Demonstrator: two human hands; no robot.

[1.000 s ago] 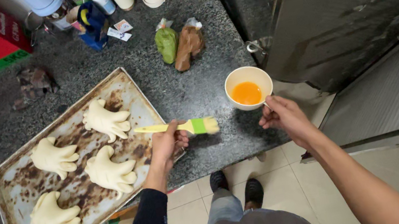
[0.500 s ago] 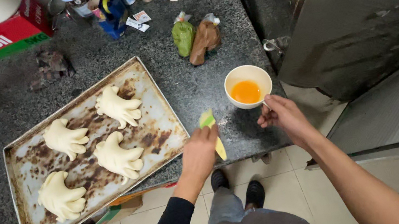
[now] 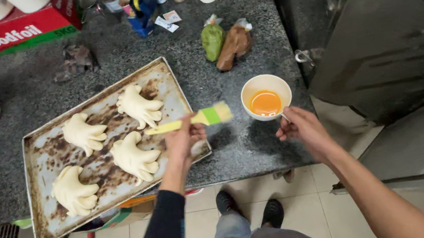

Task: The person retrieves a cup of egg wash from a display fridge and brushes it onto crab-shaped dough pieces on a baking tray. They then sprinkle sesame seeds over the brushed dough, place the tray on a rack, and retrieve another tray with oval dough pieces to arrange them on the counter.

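Observation:
My left hand (image 3: pixel 184 141) holds a yellow and green pastry brush (image 3: pixel 195 119) level above the right edge of a worn metal baking tray (image 3: pixel 34 167). Its bristle end points right toward a white bowl (image 3: pixel 279 82) of orange liquid. Several pale hand-shaped pieces of dough lie on the tray, the nearest one (image 3: pixel 135 158) just left of my left hand. My right hand (image 3: pixel 299 128) rests at the counter's front edge, its loosely curled fingertips against the near side of the bowl.
The dark speckled counter (image 3: pixel 229 151) carries a green bag (image 3: pixel 213 40) and a brown bag (image 3: pixel 234 45) behind the bowl, with bottles and a red box (image 3: pixel 16 31) at the back. A dark metal cabinet (image 3: pixel 393 29) stands to the right. My shoes are on the tiled floor.
My left hand turned the brush from pointing down off the tray's corner to lying level with the bristles toward the bowl. My right hand stayed by the bowl.

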